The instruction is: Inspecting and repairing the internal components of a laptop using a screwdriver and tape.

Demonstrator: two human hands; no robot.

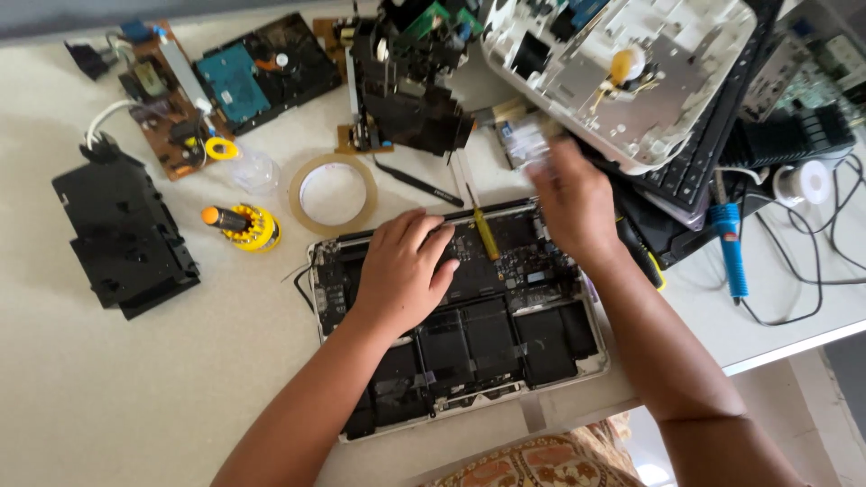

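**Two hands over an opened laptop**

An opened laptop (pixel 469 325) lay bottom-up on the pale counter (pixel 135 379), its cover off, with the dark battery cells toward the person and the circuit board at the far edge. The left hand (pixel 406 271) rested flat on the board area, palm down, fingers loosely spread and grasping nothing. Just beside its fingertips a yellow-handled screwdriver (pixel 484 233) lay across the laptop's far edge, its tip pointing away from the person.

The right hand (pixel 570 206) was at the laptop's far right corner, blurred by motion. Its fingers were near a small pale object (pixel 523 144) lying beyond the laptop's edge, but whether they gripped it, or were open or clenched, could not be told.

Around the laptop the counter was crowded. A roll of tape (pixel 333 194) lay flat just past the laptop's far left corner, with a yellow bit holder carrying an orange-capped driver (pixel 242 225) to its left. A black plastic housing (pixel 122 239) sat well apart on the left. Black tweezers (pixel 418 183) lay between the tape and a dark stripped-down mechanism (pixel 406 90). A brown circuit board (pixel 171 108) and a hard drive (pixel 266 72) occupied the far left. On the right, a white plastic chassis (pixel 631 72) rested on a black keyboard (pixel 699 158), near a blue-handled soldering iron (pixel 729 248).
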